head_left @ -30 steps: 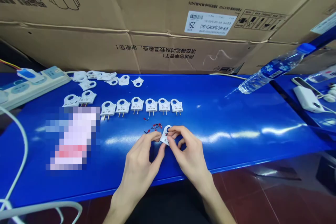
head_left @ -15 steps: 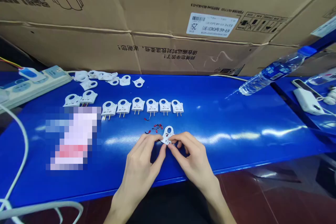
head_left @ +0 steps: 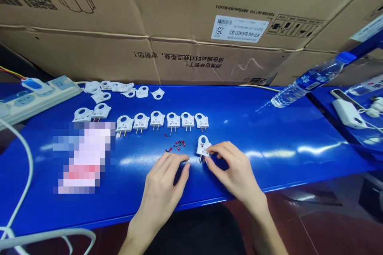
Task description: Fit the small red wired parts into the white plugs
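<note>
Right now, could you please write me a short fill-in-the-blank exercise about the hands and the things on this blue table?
1. The hand pinching the white plug is the person's ___.
2. The small loose parts just beyond the left hand are ___ in colour.
3. The water bottle has a ___ cap.
Missing words: right; red; blue.

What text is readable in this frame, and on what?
"25": upside down on the white label of the cardboard box.
Rest of that label and the box's upside-down Chinese print: too blurred.
On the water bottle and the white plug in the right hand: too small.
</note>
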Motion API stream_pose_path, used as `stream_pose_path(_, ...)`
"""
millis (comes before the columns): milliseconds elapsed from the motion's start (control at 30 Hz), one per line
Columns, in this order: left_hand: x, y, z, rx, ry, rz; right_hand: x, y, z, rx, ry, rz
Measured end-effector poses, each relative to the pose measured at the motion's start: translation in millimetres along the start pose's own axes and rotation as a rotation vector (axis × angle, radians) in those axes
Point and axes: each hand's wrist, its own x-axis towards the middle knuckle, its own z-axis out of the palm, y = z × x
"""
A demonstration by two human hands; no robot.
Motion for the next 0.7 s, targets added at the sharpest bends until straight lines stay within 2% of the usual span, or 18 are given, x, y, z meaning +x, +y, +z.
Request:
stream_pose_path(100,-0.2,-0.1,0.2,0.006,-0.008,-0.002,11.5,19.7,-23.0,-0.164,0.009,-0.034)
stream_pose_path(200,-0.3,-0.2,0.6,0.013,0.006,0.009,26.8,35.5,-43.2,-0.418,-0.042,-0.077)
stream_pose_path(367,-0.4,-1.3,1.6,0.010,0.000,0.015,56.2,40.8,-62.2,-0.648,-0.177,-0.172)
stream_pose_path(533,-0.9,-3.0,1.9,0.012,0.001,0.021,79.0,47.4,-60.4,-0.684,-0.277,-0.202)
stream_pose_path(700,-0.5,-2.3,1.5,0.011,0.003,0.022,86.6,62.8,-50.0,-0.564,-0.324,-0.110)
